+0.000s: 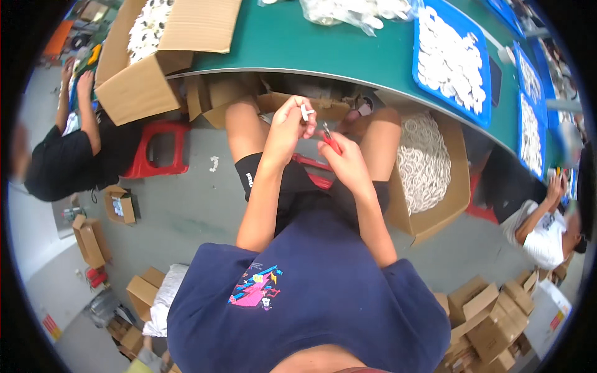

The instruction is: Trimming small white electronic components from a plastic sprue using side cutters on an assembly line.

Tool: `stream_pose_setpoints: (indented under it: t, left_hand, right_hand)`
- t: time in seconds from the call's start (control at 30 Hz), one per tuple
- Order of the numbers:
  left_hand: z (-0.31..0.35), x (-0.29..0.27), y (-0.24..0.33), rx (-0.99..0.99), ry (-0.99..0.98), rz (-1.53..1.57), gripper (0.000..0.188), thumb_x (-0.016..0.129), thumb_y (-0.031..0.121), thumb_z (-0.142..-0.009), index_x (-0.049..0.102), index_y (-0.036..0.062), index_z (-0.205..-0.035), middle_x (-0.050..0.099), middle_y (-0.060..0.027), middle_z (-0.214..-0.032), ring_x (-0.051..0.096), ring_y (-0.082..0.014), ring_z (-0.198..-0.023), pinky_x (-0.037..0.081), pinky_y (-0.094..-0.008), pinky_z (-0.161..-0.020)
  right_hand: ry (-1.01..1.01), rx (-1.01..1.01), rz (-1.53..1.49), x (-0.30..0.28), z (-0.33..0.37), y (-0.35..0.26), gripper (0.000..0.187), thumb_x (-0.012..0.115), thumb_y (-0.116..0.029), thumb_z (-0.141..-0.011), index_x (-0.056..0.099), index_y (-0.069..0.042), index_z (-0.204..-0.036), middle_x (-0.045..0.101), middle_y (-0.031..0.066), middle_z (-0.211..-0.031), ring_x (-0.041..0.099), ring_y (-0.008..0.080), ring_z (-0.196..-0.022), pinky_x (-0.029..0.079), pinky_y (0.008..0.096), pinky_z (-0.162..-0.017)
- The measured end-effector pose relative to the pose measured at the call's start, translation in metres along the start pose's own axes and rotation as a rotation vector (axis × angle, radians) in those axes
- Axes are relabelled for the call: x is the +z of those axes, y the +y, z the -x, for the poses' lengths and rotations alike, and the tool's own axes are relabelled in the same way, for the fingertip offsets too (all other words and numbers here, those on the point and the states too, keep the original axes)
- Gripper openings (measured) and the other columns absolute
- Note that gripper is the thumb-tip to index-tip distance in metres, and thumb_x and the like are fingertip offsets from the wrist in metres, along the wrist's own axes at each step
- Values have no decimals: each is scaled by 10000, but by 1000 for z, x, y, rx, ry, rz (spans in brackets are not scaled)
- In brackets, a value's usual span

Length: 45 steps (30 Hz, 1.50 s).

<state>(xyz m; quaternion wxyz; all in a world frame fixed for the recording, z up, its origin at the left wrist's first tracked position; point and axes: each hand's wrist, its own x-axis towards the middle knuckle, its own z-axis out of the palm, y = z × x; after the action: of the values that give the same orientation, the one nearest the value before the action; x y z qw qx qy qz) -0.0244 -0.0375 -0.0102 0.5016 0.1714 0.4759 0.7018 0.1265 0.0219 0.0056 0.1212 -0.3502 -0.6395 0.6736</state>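
My left hand (289, 124) is raised over my lap, pinching a small white plastic piece (305, 112) between thumb and fingers. Just to its right, my right hand (345, 160) grips red-handled cutters (329, 140), their metal tip pointing up toward the white piece. Both hands sit below the green table edge (298, 65), between my bare knees. A red stool (314, 171) shows under my legs.
An open carton of white rings (429, 165) stands by my right knee. Blue trays of white parts (451, 59) lie on the green table, with a bag of parts (348, 12) and a large carton (149, 56). Other people sit at left (68, 149) and right (544, 230). Small boxes (491, 311) litter the floor.
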Motion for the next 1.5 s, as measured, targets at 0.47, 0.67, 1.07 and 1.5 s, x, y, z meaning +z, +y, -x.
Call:
stream_pose_setpoints:
  t: [0.47,0.67,1.07,1.5]
  left_hand:
    - [5,3,-23,-91,82,-14,176,376,83,-933,527,27,-862,515,-27,-762,470,-85,-620,400,-241,-576]
    - [0,-4,-25,-109,75,-47,180,369,81,-932,521,29,-850,515,-29,-775,468,-82,-620,390,-237,-557]
    - [-182,-122,-132,-4,249,-1231,275,412,234,-949,592,46,-1037,606,-122,-1029,564,-247,-918,453,-358,-803]
    - [-60,-4,-65,163,-411,-1216,185,471,106,-856,605,-20,-839,616,-241,-818,620,-399,-812,482,-458,-717]
  right_hand:
    - [160,-182,272,12,-7,22,214,580,-117,-823,619,5,-995,565,158,-815,574,288,-738,446,373,-687]
    - [140,-152,280,14,-10,22,218,583,-114,-828,623,5,-1007,579,161,-828,584,292,-744,448,374,-688]
    - [-191,109,189,6,-216,139,302,528,-242,-858,626,-16,-682,609,104,-578,577,208,-498,464,339,-493]
    - [-160,392,-369,-9,-77,176,339,513,-278,-928,620,2,-771,562,54,-515,536,158,-393,396,286,-366]
